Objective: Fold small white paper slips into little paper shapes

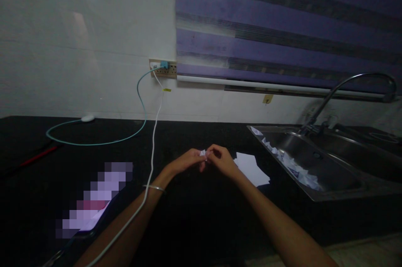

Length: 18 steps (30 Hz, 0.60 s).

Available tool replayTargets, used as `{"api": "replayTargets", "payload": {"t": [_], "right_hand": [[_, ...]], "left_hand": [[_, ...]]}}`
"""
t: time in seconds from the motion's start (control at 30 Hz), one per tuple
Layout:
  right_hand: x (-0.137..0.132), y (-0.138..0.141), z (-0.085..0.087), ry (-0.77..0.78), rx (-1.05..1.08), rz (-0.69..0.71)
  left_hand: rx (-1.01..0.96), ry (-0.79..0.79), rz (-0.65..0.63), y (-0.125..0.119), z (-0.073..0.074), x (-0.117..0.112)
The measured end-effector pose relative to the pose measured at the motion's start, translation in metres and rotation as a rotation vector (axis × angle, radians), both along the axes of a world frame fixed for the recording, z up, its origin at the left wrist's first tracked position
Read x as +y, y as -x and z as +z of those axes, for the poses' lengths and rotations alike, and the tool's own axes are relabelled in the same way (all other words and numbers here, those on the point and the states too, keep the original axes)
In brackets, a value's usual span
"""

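My left hand (187,160) and my right hand (220,159) meet over the black counter (194,212), fingertips pinched together on a small white piece of paper (203,153). Just right of my right hand a short stack of white paper sheets (253,169) lies flat on the counter. A thin bangle sits on my left wrist.
A steel sink (317,166) at the right holds several crumpled paper pieces (295,168) under a curved tap (348,86). A white cable (153,154) and a teal cable (103,141) run from a wall socket (163,68). A blurred-out flat object (94,200) lies at the left.
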State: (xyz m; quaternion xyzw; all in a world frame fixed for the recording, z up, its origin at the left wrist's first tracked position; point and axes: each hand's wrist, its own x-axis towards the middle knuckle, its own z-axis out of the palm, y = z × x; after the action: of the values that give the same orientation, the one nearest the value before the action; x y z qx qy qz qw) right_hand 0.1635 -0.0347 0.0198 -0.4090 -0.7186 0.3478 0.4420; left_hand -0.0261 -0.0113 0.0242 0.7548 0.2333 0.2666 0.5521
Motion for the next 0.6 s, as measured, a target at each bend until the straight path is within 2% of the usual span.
{"api": "replayTargets", "payload": {"t": [0.13, 0.23, 0.4, 0.6], "right_hand": [[0.002, 0.000, 0.003, -0.017, 0.039, -0.050], [0.002, 0.000, 0.004, -0.025, 0.054, -0.093], [0.003, 0.001, 0.001, -0.016, 0.059, -0.093], [0.002, 0.001, 0.002, -0.015, 0.135, -0.070]], "left_hand": [[-0.023, 0.059, 0.073, -0.002, 0.003, -0.004], [-0.049, 0.111, 0.139, -0.004, -0.003, 0.000], [-0.084, 0.102, 0.132, -0.007, -0.017, 0.009], [-0.089, 0.141, 0.135, -0.006, -0.018, 0.011]]}}
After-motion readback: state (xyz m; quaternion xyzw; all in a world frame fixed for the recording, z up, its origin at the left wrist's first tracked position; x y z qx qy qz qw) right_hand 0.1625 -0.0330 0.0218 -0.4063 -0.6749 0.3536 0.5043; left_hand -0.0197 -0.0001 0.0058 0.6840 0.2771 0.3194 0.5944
